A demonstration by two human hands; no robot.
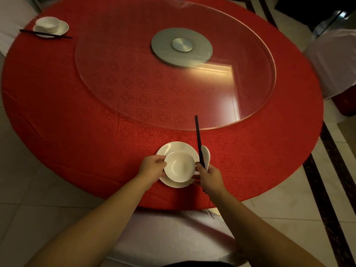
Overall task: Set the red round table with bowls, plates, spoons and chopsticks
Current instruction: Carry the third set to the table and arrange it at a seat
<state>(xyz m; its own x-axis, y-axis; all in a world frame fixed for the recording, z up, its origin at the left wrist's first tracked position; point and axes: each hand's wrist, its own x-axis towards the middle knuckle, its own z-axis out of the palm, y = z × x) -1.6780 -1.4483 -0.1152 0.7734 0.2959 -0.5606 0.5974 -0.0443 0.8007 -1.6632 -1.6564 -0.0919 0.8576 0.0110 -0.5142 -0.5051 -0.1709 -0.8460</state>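
One place setting already sat finished at the far left of the red round cloth-covered table (57, 112): a white round plate (62, 29) carrying an upturned white bowl (47, 24), with a black pair of chopsticks (45, 33) laid across the plate's near edge; no spoon could be made out there. A second setting was mid-placement at the near edge. The left hand (152, 167) gripped the left rim of a white round ceramic bowl (180, 166) resting on a white round ceramic plate (173, 149), which lay on the table. The right hand (209, 179) had fingers curled round a second pair of black chopsticks (198, 139) and a white ceramic spoon (206, 156), both pointing away toward the clear round glass turntable (134, 74) with its grey metal hub (182, 47), and not yet set down. Something dark showed at the far edge, too cropped to tell. Judged roughly early: spoon and chopsticks of this setting remained, plus settings for the rest of the rim, where white-covered chairs (335, 60) stood.
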